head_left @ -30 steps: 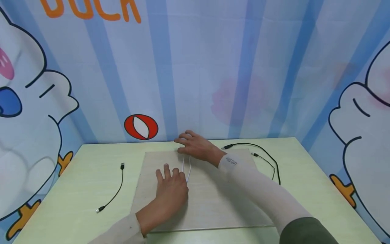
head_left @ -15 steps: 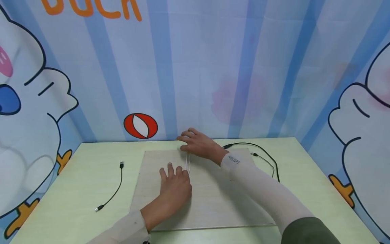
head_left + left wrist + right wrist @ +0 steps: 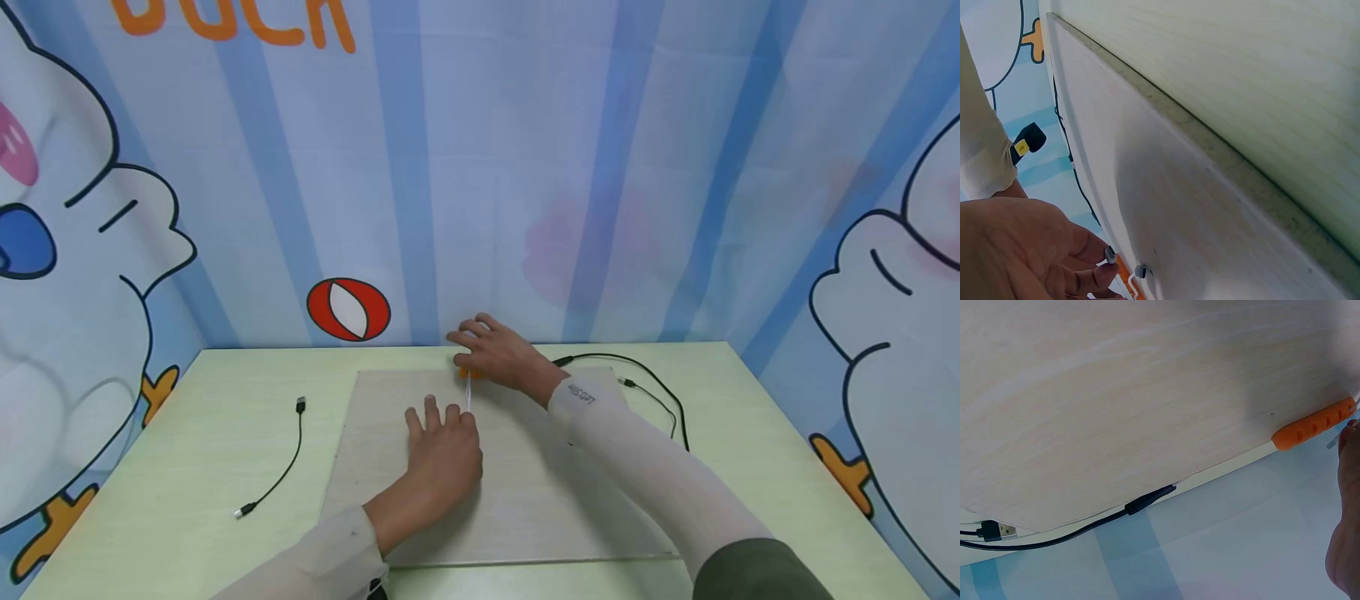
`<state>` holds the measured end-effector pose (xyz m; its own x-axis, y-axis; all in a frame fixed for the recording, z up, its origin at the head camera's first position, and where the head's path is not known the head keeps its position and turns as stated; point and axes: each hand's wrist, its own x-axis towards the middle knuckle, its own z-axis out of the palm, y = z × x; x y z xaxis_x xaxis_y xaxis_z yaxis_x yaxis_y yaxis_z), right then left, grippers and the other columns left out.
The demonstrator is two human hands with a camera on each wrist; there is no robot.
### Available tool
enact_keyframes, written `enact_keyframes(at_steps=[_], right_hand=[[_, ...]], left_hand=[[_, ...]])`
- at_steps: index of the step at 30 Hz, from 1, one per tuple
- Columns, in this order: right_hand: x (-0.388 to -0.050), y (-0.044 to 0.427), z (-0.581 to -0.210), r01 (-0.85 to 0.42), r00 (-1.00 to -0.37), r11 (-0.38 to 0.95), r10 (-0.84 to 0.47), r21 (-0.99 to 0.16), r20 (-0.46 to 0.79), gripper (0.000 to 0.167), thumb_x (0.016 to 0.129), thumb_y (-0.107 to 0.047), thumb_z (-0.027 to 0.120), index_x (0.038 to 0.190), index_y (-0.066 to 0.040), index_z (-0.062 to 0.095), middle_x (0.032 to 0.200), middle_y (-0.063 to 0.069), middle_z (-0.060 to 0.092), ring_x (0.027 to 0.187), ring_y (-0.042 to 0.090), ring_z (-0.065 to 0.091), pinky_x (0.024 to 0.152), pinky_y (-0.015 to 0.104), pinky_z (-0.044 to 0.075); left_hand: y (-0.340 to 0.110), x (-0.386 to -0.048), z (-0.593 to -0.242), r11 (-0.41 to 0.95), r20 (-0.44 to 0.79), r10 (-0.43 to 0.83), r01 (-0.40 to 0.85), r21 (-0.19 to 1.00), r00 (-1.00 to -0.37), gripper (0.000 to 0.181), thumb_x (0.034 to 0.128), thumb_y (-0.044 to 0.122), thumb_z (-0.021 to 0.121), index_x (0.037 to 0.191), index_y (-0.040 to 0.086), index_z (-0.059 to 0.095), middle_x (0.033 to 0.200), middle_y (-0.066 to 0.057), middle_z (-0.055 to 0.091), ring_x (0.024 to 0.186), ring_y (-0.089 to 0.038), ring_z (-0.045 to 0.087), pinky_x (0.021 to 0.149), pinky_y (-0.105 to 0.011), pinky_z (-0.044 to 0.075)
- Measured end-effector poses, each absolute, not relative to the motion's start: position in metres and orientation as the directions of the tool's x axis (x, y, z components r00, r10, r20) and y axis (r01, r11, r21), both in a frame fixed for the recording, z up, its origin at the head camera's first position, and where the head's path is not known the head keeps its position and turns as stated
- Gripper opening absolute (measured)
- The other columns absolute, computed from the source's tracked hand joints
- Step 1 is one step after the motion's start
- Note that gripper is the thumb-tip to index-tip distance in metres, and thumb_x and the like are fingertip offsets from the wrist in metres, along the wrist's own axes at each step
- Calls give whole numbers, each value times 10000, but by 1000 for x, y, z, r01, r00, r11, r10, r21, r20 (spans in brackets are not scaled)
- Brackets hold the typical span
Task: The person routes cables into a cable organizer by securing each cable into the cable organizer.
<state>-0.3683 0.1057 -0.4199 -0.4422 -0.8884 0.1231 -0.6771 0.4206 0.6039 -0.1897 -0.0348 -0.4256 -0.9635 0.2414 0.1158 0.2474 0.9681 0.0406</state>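
My left hand [image 3: 444, 458] hovers over the pale board [image 3: 555, 492], and in the left wrist view its thumb and finger pinch a grey plug [image 3: 1110, 254]. A second grey plug [image 3: 1140, 271] on a white cable [image 3: 1130, 284] shows just beyond those fingertips. Strands of white cable [image 3: 468, 395] run from the left hand to my right hand [image 3: 498, 354] at the board's far edge. There, an orange slotted cable holder [image 3: 1313, 428] lies beside the right fingers. A light cable end [image 3: 1333, 442] sticks out from the right hand's pinch; its fingertips are partly cut off.
A short black USB cable [image 3: 295, 462] lies on the table [image 3: 187, 467], left of the board. Behind the right forearm are a longer black cable [image 3: 637, 360] and a thinner one with a USB plug [image 3: 628, 382]. A striped backdrop [image 3: 495, 183] closes off the table's far edge.
Both hands have shifted a little to the right, the left one also slightly away from me. The white strands have drawn together, and the orange holder now shows below the right hand.
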Motion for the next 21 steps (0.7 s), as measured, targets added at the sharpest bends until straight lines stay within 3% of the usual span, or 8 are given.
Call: enact_keyframes(at_steps=[15, 21], right_hand=[[-370, 104, -425, -662, -492, 466, -861, 587, 130, 302, 1045, -154, 822, 1304, -301, 769, 1573, 9, 656, 1452, 266, 594, 1294, 478, 453], [-374, 102, -425, -626, -524, 479, -843, 615, 123, 275, 1041, -191, 832, 1277, -331, 819, 1556, -21, 672, 1437, 237, 595, 1281, 448, 447]], left_hand=[[-34, -199, -432, 972, 125, 225, 232, 46, -966, 376, 1035, 224, 783, 1279, -59, 742, 1370, -269, 719, 1512, -580, 533, 1205, -768, 382], [-28, -205, -436, 968, 149, 244, 250, 23, -958, 321, 1051, 231, 755, 1216, -44, 769, 1375, -252, 717, 1511, -564, 539, 1207, -738, 389]])
